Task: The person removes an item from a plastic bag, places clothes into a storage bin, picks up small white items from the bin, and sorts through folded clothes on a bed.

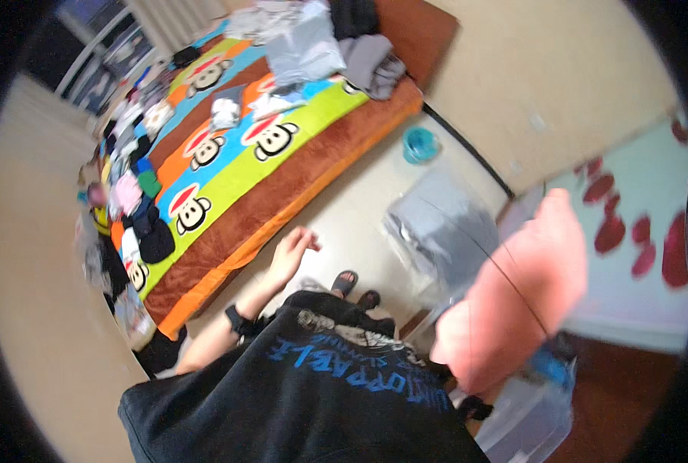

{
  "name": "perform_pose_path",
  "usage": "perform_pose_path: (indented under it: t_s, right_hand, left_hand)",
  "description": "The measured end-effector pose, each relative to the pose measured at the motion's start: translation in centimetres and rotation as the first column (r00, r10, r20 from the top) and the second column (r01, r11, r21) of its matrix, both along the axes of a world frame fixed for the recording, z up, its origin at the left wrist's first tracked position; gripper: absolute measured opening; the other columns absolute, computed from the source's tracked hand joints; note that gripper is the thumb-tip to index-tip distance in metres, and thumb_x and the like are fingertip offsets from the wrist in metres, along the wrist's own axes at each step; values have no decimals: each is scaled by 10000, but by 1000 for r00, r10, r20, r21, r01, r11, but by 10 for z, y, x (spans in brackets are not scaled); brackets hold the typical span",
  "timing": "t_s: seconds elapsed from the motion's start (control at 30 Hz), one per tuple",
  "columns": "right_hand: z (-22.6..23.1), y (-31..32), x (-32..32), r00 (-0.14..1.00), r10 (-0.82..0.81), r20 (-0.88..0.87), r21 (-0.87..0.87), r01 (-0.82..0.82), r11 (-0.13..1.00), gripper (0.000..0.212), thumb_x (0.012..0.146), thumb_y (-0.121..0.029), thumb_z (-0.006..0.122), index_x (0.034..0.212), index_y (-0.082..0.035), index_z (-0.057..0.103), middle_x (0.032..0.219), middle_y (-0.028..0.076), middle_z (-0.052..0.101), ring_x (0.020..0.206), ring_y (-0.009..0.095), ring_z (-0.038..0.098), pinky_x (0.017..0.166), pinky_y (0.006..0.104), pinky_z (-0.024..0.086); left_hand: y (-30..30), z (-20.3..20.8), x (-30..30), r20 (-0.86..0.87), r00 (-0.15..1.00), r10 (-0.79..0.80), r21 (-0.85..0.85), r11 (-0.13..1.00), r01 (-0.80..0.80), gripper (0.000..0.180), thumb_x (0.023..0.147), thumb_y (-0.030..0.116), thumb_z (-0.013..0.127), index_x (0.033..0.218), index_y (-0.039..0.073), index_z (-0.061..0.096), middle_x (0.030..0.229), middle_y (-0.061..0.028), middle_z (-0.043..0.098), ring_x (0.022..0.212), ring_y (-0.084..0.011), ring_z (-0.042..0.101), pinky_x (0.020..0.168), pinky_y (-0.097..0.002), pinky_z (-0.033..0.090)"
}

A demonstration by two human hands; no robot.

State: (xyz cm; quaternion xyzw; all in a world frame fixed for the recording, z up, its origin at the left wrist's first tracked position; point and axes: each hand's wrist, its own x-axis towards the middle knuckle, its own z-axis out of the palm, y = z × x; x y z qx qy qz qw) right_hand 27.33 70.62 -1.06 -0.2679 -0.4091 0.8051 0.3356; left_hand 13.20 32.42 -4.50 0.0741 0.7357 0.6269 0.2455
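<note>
My left hand, with a dark watch on the wrist, is raised in front of my body beside the bed. Its fingers are loosely bent and apart, with nothing in them. On my right side a salmon-pink piece of cloth, perhaps a folded garment, is held up in the air and slightly blurred. My right hand is mostly hidden behind its lower end, where it appears to grip the cloth. A thin dark line crosses in front of the cloth.
A bed with a bright monkey-patterned cover bears heaped clothes and clear-wrapped packages. On the floor stand a large clear plastic bag and a teal bin. A translucent container is at lower right.
</note>
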Motion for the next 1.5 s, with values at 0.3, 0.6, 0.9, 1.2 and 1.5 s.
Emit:
perform_pose_path:
  t_s: [0.3, 0.6, 0.9, 1.2, 1.5]
  right_hand:
    - [-74, -130, -176, 874, 479, 88, -487, -382, 786, 251, 851, -200, 452, 983, -15, 558, 960, 135, 600, 887, 203, 560, 797, 322, 442]
    - [-66, -231, -358, 683, 710, 170, -533, -542, 650, 254, 842, -232, 467, 945, -20, 563, 944, 144, 598, 865, 213, 560, 774, 334, 447]
    - [-65, -317, -547, 106, 910, 402, 14, -994, 110, 456, 818, -278, 543, 1173, 0, 469, 1133, 124, 541, 1039, 239, 513, 888, 346, 426]
    - [-210, -357, -739, -187, 835, 518, -297, -954, -30, 406, 730, -231, 651, 1059, -31, 522, 1000, 95, 558, 948, 192, 524, 821, 321, 431]
    - [-212, -438, -792, -424, 713, 558, -379, -895, -236, 484, 724, -205, 653, 1125, -16, 461, 976, 84, 568, 892, 193, 565, 733, 342, 480]
  left_hand:
    - [-134, -51, 68, 170, 799, 576, -134, 817, -560, 271, 921, 246, 417, 926, 10, 551, 784, -78, 629, 748, -136, 587, 667, -258, 440]
    - [-167, -77, -67, 21, 667, 744, -204, 657, -726, 180, 898, 158, 451, 902, 2, 541, 742, -95, 629, 717, -163, 598, 654, -280, 455]
    - [-163, -67, -121, -151, 569, 808, -639, 359, -681, 140, 824, 131, 523, 898, 17, 555, 771, -163, 615, 751, -276, 619, 666, -349, 474]
    - [-57, -19, -108, 112, 199, 974, -845, 198, -497, 266, 821, 266, 522, 1000, 72, 553, 841, -141, 639, 797, -316, 608, 688, -396, 480]
    - [94, -66, -79, 377, -163, 912, -677, 152, -720, 313, 818, 304, 588, 973, 40, 526, 773, -69, 581, 659, -169, 542, 584, -285, 449]
